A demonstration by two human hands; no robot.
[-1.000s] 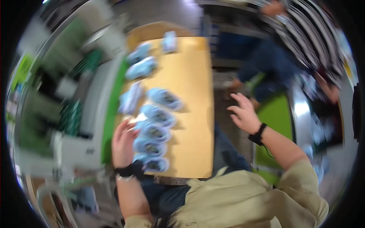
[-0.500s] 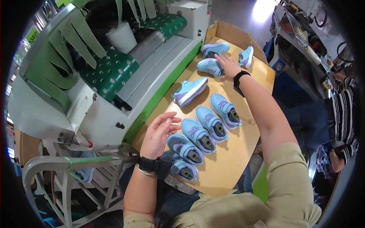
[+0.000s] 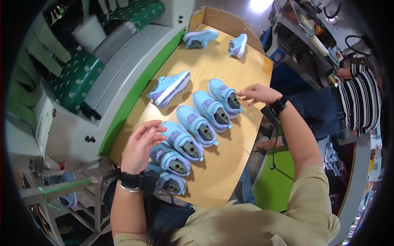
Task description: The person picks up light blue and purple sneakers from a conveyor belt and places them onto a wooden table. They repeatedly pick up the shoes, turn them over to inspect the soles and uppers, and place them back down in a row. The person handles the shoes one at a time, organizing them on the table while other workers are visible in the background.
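Wooden tabletop (image 3: 223,168), row's farthest blue shoe (image 3: 222,93) just beside right fingers (image 3: 251,92)

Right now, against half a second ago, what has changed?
One blue shoe came from the far end toward the person, joining the row's far end: six there now, not five. The right hand came back too, and its fingers seem to have let go. Unchanged: the lone shoe left of the row, two shoes farthest away, the left hand near the row.
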